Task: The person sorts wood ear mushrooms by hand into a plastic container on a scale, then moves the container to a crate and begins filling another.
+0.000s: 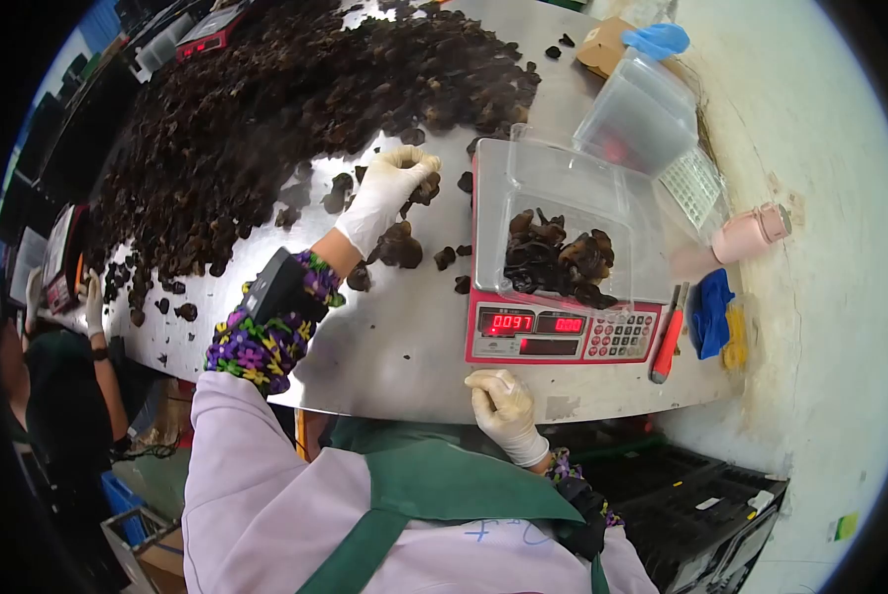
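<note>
Table (404, 376): a steel top fills the middle of the view, its near edge running from 8 o'clock to 4 o'clock.
Fungus heap (265, 109): a wide dark pile of dried black fungus covers the table from 9 o'clock up to 12 o'clock, with loose pieces scattered at its near edge.
Scale (563, 332): a red-fronted weighing scale sits just right of centre, its red digits lit.
Container (563, 228): a clear plastic box stands on the scale, its bottom partly covered with fungus.
Stacked boxes (637, 114): empty clear boxes lie tilted at 1 o'clock, just beyond the scale.
Left hand (394, 188): gloved in white, reaching toward 11 o'clock, fingers curled down and closed around pieces of fungus at the heap's edge.
Right hand (503, 406): gloved in white, at 6 o'clock, fingers loosely bent and resting on the table's near edge just below the scale, holding nothing.
Other person (92, 307): a co-worker's gloved hand rests at 9 o'clock by the table's far-left edge.
Cup (751, 233): a pink cup lies at 3 o'clock.
Pen (667, 342): a red pen lies just right of the scale.
</note>
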